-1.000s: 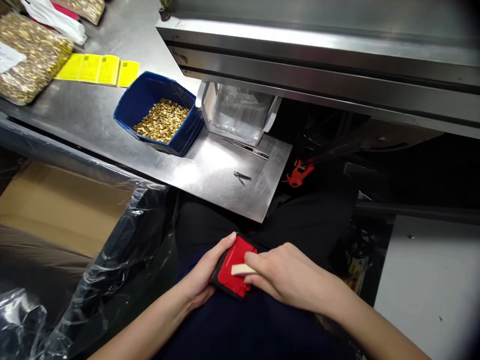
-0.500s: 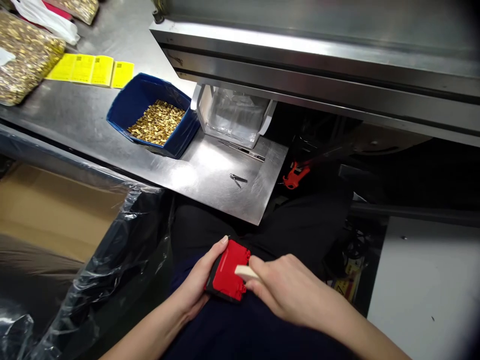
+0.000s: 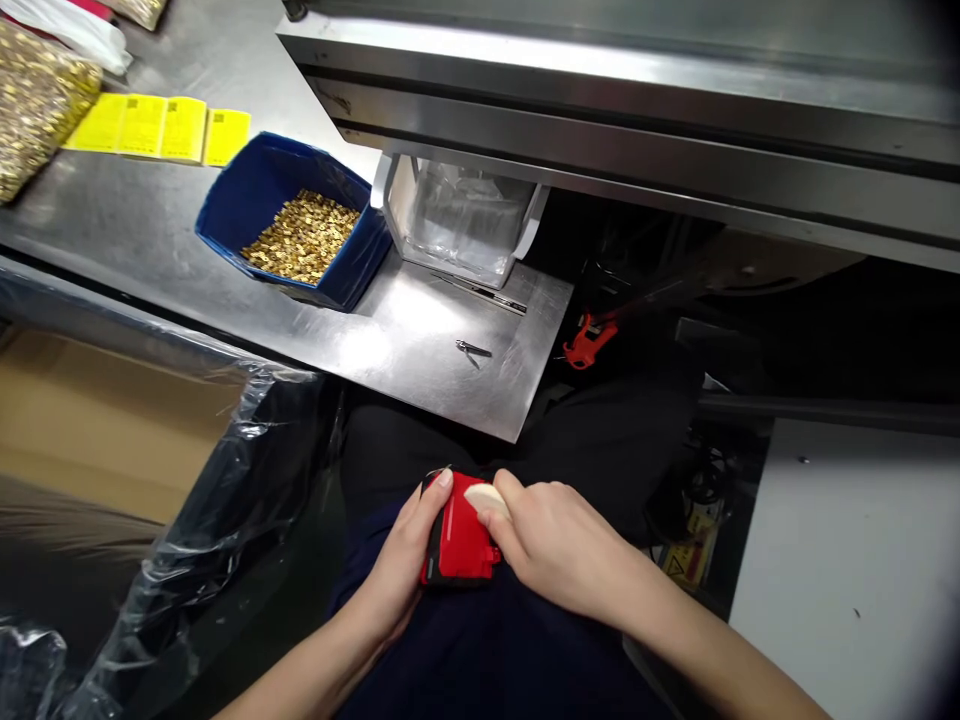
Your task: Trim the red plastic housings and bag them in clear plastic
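Over my lap, my left hand [image 3: 412, 535] grips a red and black plastic part [image 3: 466, 540] by its left side, thumb near the top corner. The red face is turned up, with small projections along its right edge. My right hand [image 3: 551, 545] is closed round a cream-coloured flat piece [image 3: 486, 500], whose rounded end lies over the upper right of the red face. Whether it touches the face, I cannot tell. The right fingertips are partly hidden behind the hand.
Ahead is a metal table [image 3: 420, 385] bearing nail clippers [image 3: 472, 350], a thin pen-like tool [image 3: 484, 292], a blue bin [image 3: 217, 215] of small brass pieces, a grey bin [image 3: 384, 190] and yellow labels [image 3: 184, 130]. An open carton [image 3: 112, 410] is at left.
My right hand and the cream piece have moved up along the red face. The plastic part has turned slightly and its lower end has risen. The whole view has shifted a little.
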Motion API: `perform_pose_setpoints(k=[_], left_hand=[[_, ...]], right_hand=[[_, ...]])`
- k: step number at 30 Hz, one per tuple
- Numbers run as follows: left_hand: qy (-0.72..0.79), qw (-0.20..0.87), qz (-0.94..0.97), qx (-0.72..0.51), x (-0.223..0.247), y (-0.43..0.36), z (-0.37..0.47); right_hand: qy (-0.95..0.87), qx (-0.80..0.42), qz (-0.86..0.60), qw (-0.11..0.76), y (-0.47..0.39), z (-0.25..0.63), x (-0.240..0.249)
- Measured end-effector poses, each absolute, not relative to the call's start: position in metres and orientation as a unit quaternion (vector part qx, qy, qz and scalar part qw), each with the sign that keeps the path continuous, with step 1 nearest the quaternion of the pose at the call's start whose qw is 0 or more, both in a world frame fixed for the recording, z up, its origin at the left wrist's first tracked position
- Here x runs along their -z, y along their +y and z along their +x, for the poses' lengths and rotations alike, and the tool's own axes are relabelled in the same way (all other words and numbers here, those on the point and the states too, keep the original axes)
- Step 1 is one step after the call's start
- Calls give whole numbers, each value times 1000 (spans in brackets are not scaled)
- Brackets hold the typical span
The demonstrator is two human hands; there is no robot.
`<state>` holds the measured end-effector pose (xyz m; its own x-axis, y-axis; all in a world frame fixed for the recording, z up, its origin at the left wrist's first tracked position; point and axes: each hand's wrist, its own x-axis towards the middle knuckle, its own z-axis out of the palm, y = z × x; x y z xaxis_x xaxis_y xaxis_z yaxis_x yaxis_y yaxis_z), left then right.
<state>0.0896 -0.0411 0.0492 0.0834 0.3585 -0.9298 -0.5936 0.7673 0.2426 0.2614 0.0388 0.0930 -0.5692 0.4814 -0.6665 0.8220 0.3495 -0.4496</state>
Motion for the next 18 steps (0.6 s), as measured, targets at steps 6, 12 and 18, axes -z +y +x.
perform_pose_setpoints(k=[6,12,18], left_hand=[[594,735,-48,-322,-49,-43,89],[601,732,-37,-321,-48,-43,89],[608,724,-40,-322,-51,-42,89]], right_hand=[[792,415,398,207,37,264,-95],[783,406,428,199,35,261,-92],[775,403,444,200,31,261,-96]])
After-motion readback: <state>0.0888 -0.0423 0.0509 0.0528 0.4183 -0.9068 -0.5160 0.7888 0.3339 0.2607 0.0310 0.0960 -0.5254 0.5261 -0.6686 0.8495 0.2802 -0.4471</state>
